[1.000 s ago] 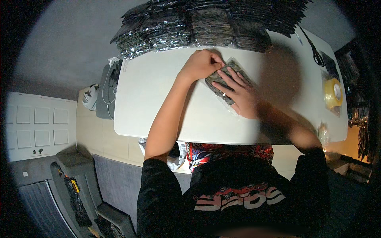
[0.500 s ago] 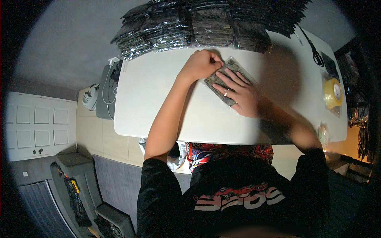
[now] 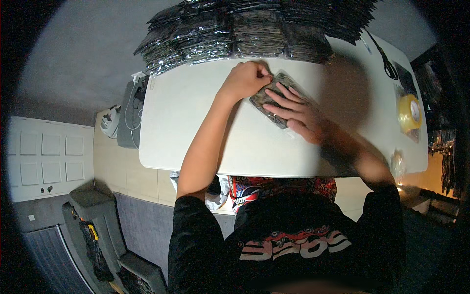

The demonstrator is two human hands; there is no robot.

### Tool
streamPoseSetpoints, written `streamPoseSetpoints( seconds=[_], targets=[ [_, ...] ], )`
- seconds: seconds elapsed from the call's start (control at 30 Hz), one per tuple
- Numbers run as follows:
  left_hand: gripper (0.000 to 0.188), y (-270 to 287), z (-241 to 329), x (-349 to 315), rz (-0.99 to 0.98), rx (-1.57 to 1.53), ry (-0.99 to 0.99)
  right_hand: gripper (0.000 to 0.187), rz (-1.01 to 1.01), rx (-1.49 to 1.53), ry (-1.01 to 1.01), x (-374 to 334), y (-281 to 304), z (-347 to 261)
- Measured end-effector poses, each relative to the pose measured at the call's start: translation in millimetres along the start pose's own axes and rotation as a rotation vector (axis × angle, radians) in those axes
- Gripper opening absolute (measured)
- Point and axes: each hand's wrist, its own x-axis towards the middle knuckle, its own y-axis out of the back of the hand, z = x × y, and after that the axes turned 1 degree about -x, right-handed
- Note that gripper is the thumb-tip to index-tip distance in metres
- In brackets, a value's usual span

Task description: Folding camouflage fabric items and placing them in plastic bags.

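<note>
A flat, dark patterned packet in clear plastic (image 3: pixel 272 109) lies aslant on the white table (image 3: pixel 191 139). My left hand (image 3: pixel 246 80) is closed at its upper left edge, thumb and fingers pinched together on the plastic's margin. Across the packet's face rests my right hand (image 3: pixel 299 115), its fingers spread and lying flat. Just beyond, along the table's far side, stand stacks of similar dark plastic-wrapped packets (image 3: pixel 257 39), several side by side.
At the table's right side lie a roll of clear yellowish tape (image 3: pixel 410 111), black-handled scissors (image 3: pixel 390 69) and a crumpled clear plastic piece (image 3: pixel 398 161). A grey case with white cables (image 3: pixel 129 115) stands beyond the left edge. A dark grey sofa (image 3: pixel 93 210) is at lower left.
My right hand's fingers have shifted slightly on the packet, the thumb now closer in. My left hand keeps its pinch at the edge, barely moved.
</note>
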Motion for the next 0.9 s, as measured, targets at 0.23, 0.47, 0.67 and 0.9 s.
streamPoseSetpoints(
  seconds=[0.23, 0.47, 0.67, 0.9],
  targets=[
    [0.025, 0, -1, 0, 0.007, -0.049, 0.023, 0.064, 0.134, -0.109, -0.220, 5, -16, -5],
    [0.024, -4, -5, 1, 0.027, -0.100, -0.021, 0.074, 0.064, -0.229, -0.225, 9, -13, -13],
    [0.025, -3, -4, 0, 0.036, -0.060, 0.042, 0.072, 0.081, -0.295, -0.238, 8, -17, -15],
    [0.026, -4, -3, 1, 0.051, -0.061, 0.004, 0.075, 0.080, -0.304, -0.242, 9, -13, -14]
  ],
)
